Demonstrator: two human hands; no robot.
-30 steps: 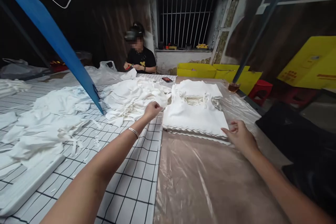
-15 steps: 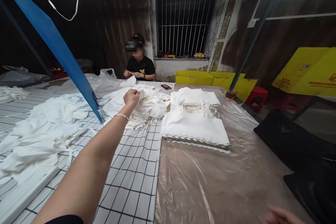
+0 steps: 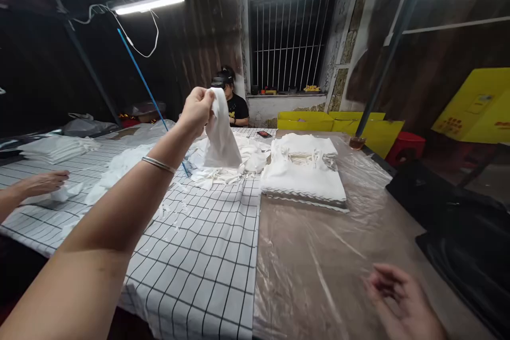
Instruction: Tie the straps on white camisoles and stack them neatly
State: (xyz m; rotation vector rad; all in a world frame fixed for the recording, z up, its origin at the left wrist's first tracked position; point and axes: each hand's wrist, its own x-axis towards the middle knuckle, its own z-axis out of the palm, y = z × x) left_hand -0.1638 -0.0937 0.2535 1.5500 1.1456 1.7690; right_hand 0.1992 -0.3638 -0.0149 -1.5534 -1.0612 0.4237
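Note:
Raised over the table, my left hand [image 3: 199, 109] pinches the top of a white garment [image 3: 223, 138], which hangs down from my fingers. Behind and below it lies a loose pile of white garments [image 3: 255, 155] on the checked cloth [image 3: 207, 234]. To the right is a neat stack of white strappy tops [image 3: 305, 183] with wavy hems, its straps gathered in the middle. My right hand [image 3: 406, 297] hovers above the plastic-covered brown tabletop [image 3: 311, 265] at lower right, fingers loosely curled and apart, holding nothing.
A co-worker's hand [image 3: 43, 183] touches white cloth at the left, near a folded white stack [image 3: 56, 149]. Another person [image 3: 237, 106] sits across the table. A blue strip [image 3: 143, 82] rises left of centre. A cup [image 3: 357, 142], phone [image 3: 263, 134] and black bag [image 3: 450, 207] are also there.
My left hand has lifted a white garment up from the loose pile. My right hand has come further into view at lower right. The view has shifted, showing the ceiling lamps and a co-worker's hand.

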